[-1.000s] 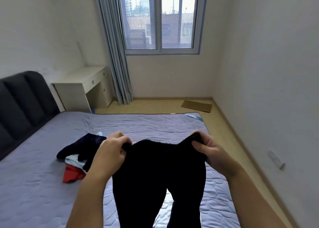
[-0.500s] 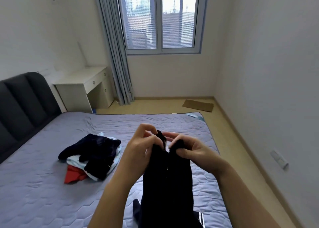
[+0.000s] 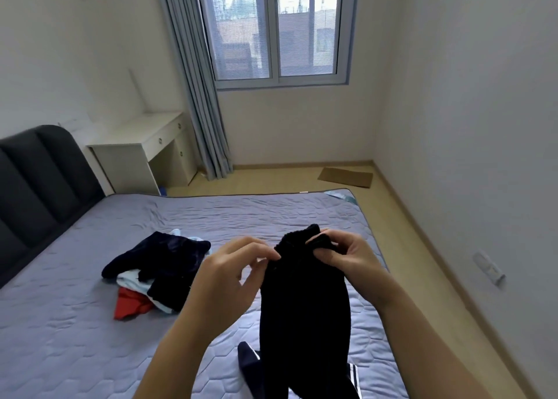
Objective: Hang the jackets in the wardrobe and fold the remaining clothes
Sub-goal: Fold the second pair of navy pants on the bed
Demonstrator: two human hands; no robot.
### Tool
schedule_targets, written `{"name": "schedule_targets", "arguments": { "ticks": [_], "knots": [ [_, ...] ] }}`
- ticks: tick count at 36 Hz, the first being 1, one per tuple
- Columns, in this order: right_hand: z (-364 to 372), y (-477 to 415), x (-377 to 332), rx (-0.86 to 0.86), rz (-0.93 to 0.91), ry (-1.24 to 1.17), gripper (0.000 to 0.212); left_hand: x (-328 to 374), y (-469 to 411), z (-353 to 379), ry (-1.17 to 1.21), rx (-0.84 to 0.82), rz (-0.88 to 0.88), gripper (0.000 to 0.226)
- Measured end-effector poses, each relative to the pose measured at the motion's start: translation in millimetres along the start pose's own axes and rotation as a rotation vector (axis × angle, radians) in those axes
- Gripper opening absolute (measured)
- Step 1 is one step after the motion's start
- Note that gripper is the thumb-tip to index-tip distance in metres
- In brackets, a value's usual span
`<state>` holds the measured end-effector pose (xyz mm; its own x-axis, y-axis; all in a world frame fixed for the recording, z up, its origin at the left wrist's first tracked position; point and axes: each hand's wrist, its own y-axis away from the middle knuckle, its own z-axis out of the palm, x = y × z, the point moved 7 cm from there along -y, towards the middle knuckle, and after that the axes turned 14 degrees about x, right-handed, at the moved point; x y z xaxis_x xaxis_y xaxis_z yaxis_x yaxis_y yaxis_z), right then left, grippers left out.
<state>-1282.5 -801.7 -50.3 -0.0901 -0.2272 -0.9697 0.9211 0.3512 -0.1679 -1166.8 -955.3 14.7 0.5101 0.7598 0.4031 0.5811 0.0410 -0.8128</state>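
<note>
A pair of black trousers (image 3: 305, 314) hangs folded lengthwise in front of me above the bed (image 3: 90, 338). My right hand (image 3: 347, 262) pinches the bunched waistband at its top. My left hand (image 3: 232, 274) is beside the trousers' left edge, its fingertips touching the fabric just below the waistband. A dark garment with white stripes (image 3: 250, 365) lies on the bed under the hanging trousers. To the left a small pile of clothes (image 3: 157, 268) rests on the mattress: dark navy pieces over a light blue one and a red one (image 3: 129, 306).
The dark padded headboard (image 3: 36, 187) stands at the left. A white desk (image 3: 142, 154) sits in the far corner beside a grey curtain (image 3: 196, 96) and the window (image 3: 280, 27). A flat cardboard piece (image 3: 345, 177) lies on the wooden floor. The wall runs close on the right.
The hands, spread apart holding the waistband wide, came together and folded the trousers lengthwise. Now the right hand holds the top alone and the left has slid slightly down and left.
</note>
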Motion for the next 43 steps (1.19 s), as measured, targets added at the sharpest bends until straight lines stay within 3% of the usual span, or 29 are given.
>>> {"name": "schedule_targets", "arguments": {
  "ticks": [3,8,11,17,21,28,34,38,43],
  "knots": [
    [-5.0,-4.0,-7.6,0.036,-0.030,-0.038,0.012,-2.9,7.3,9.1,0.025,-0.156,-0.043,0.011],
    [-10.5,-10.4,-15.7,0.097,-0.074,-0.057,0.017,-11.8,8.3,18.6,-0.118,-0.287,-0.043,0.038],
    [-9.5,-11.7,-21.6,0.096,-0.126,-0.051,0.013,-14.8,1.4,26.8,-0.107,-0.305,-0.052,0.053],
    [-18.4,-13.8,-33.9,0.142,-0.237,0.007,0.019,-24.9,-7.7,31.8,-0.177,-0.236,-0.074,0.054],
    [-26.4,-12.5,-42.0,0.136,-0.256,0.005,0.024,-11.9,-13.2,28.5,-0.199,-0.238,0.071,0.045],
    [-28.4,-7.7,-46.8,0.112,-0.260,0.017,0.027,-15.6,-21.9,44.8,-0.230,-0.393,0.121,0.031],
    [-29.9,-4.4,-49.3,0.149,-0.311,0.123,0.028,-13.5,-40.9,30.7,-0.353,-0.398,0.355,0.022],
    [-16.2,-4.0,-53.2,0.125,-0.344,0.238,0.022,-22.4,-51.7,24.8,-0.268,-0.447,0.302,0.020],
    [8.9,6.6,-82.3,-0.019,-0.678,0.579,0.031,-29.0,-69.6,12.5,-0.285,-0.474,0.270,0.020]
  ]
}}
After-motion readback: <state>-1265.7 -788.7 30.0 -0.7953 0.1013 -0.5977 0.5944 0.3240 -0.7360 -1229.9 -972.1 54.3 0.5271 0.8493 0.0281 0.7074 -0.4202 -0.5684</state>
